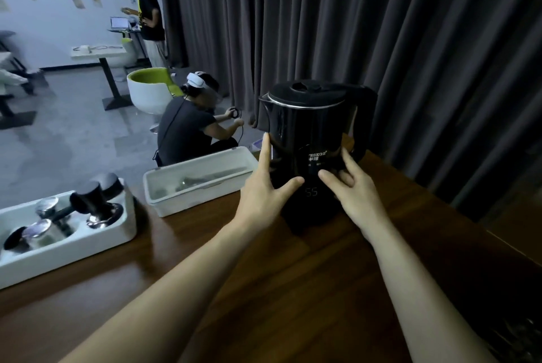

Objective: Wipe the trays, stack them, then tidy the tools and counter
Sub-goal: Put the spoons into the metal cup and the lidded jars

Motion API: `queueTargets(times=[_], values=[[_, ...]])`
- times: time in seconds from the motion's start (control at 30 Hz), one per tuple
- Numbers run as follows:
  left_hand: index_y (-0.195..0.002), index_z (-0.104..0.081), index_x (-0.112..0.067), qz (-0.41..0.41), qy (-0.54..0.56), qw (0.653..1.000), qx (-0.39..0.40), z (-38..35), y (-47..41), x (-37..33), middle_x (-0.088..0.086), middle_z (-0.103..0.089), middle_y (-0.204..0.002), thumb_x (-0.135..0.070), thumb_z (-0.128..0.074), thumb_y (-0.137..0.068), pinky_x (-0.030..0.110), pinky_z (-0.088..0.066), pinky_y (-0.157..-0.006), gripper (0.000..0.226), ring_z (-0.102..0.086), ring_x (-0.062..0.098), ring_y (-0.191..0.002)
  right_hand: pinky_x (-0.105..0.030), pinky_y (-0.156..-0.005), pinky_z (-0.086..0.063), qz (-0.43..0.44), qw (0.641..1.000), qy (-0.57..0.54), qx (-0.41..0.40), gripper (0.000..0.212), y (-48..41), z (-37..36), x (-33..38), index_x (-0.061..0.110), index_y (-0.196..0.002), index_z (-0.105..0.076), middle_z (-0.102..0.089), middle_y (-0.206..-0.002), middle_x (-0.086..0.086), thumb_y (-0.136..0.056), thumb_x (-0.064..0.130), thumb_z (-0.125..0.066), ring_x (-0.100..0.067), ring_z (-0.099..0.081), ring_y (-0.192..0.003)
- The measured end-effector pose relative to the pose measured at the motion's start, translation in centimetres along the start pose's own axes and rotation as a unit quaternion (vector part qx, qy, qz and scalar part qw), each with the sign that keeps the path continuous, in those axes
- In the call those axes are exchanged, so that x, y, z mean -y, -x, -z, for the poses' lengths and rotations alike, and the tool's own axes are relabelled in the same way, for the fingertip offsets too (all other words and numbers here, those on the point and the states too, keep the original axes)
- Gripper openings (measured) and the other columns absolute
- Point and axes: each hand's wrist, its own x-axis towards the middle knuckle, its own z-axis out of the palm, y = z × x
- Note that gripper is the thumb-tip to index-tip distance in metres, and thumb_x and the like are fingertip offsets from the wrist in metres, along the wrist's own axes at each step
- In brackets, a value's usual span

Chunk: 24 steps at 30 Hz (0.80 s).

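— While I watch the head view from my desk, log this: both hands are on the black kettle [308, 122]. Left hand [261, 189] lies flat against its left side, fingers straight and pointing up, thumb spread across the front. It grips nothing.
— Right hand?
— Right hand [356, 189] is open too, fingers spread, tips touching the lower front right of the kettle.
— Where does the kettle stand?
— Upright on the wooden counter [293, 274], lid on, towards the far edge. The display low on its front reads 55.
— Trays?
— 2 white trays, both on the counter, left of the kettle, apart from each other, not stacked. The far tray [187, 201] sits just beside the left hand and has dim metal pieces inside, too blurred for me to name. The near tray [73, 242], at the left edge, holds black-knobbed metal tools [96, 201], some upright, some lying.
— Background?
— Dark curtain [381, 25] behind the kettle. 2 people in headsets beyond the counter: 1 crouching person [187, 128], 1 standing person [149, 10] further back. A green-and-white chair [149, 90] stands near the crouching one.
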Motion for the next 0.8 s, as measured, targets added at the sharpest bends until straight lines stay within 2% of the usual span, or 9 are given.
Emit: queueTargets(times=[0.07, 0.13, 0.27, 0.4, 0.53, 0.67, 0.8], values=[[-0.158, 0.009, -0.05, 0.002, -0.001, 1.0, -0.008, -2.0, -2.4, 0.3, -0.017, -0.046, -0.147, -0.04, -0.074, -0.092, 0.034, -0.042, -0.111, 0.106, -0.045, 0.003, -0.133, -0.008, -0.089, -0.047, 0.013, 1.0, 0.0, 0.011, 0.08, -2.7, 1.5, -1.0, 0.038, -0.156, -0.03, -0.058, -0.128, 0.026, -0.089, 0.036, -0.074, 0.026, -0.053, -0.099], [-0.158, 0.009, -0.049, 0.003, -0.012, 1.0, -0.019, -3.6, -4.4, 1.0, -0.012, -0.048, -0.151, -0.042, -0.074, -0.091, 0.04, -0.042, -0.114, 0.107, -0.046, 0.008, -0.136, -0.003, -0.082, -0.046, 0.02, 1.0, 0.001, 0.022, 0.083, -5.2, 2.4, -2.2, 0.036, -0.157, -0.03, -0.056, -0.125, 0.028, -0.088, 0.032, -0.076, 0.027, -0.053, -0.099], [-0.157, 0.01, -0.05, 0.011, -0.027, 0.999, -0.036, -5.8, -7.8, 2.8, -0.01, -0.048, -0.152, -0.043, -0.074, -0.09, 0.047, -0.043, -0.115, 0.108, -0.047, 0.009, -0.136, -0.019, -0.102, -0.047, 0.023, 0.999, -0.01, 0.036, 0.085, -9.4, 3.1, -4.8, 0.036, -0.157, -0.03, -0.058, -0.139, 0.013, -0.087, 0.026, -0.078, 0.006, -0.056, -0.122], [-0.156, 0.01, -0.052, 0.016, -0.041, 0.997, -0.061, -6.4, -10.0, 4.6, -0.008, -0.048, -0.152, -0.043, -0.074, -0.09, 0.049, -0.044, -0.113, 0.107, -0.048, 0.01, -0.138, -0.02, -0.104, -0.046, 0.026, 0.997, -0.028, 0.06, 0.084, -12.5, 2.3, -6.3, 0.035, -0.156, -0.031, -0.057, -0.143, 0.011, -0.087, 0.024, -0.078, 0.003, -0.054, -0.127], [-0.156, 0.01, -0.054, 0.025, -0.037, 0.996, -0.081, -5.8, -11.9, 5.9, -0.005, -0.046, -0.154, -0.043, -0.073, -0.088, 0.05, -0.042, -0.114, 0.107, -0.047, 0.012, -0.139, -0.014, -0.101, -0.046, 0.038, 0.994, -0.057, 0.08, 0.083, -15.0, 0.8, -6.8, 0.03, -0.157, -0.031, -0.057, -0.142, 0.01, -0.089, 0.018, -0.076, 0.006, -0.055, -0.124], [-0.155, 0.013, -0.055, 0.039, -0.038, 0.994, -0.098, -5.1, -13.4, 7.0, -0.005, -0.048, -0.151, -0.05, -0.069, -0.083, 0.052, -0.045, -0.111, 0.109, -0.05, 0.019, -0.137, -0.028, -0.109, -0.047, 0.049, 0.991, -0.069, 0.101, 0.082, -17.1, -0.8, -7.2, 0.03, -0.157, -0.031, -0.058, -0.142, 0.006, -0.089, 0.017, -0.076, -0.001, -0.056, -0.127], [-0.153, 0.019, -0.055, 0.043, -0.045, 0.993, -0.098, -4.9, -14.5, 7.8, -0.002, -0.046, -0.153, -0.049, -0.065, -0.084, 0.052, -0.042, -0.114, 0.109, -0.047, 0.019, -0.14, -0.033, -0.11, -0.047, 0.056, 0.99, -0.076, 0.108, 0.083, -18.3, -1.7, -7.6, 0.031, -0.157, -0.03, -0.057, -0.143, 0.005, -0.09, 0.017, -0.076, -0.003, -0.056, -0.128]])
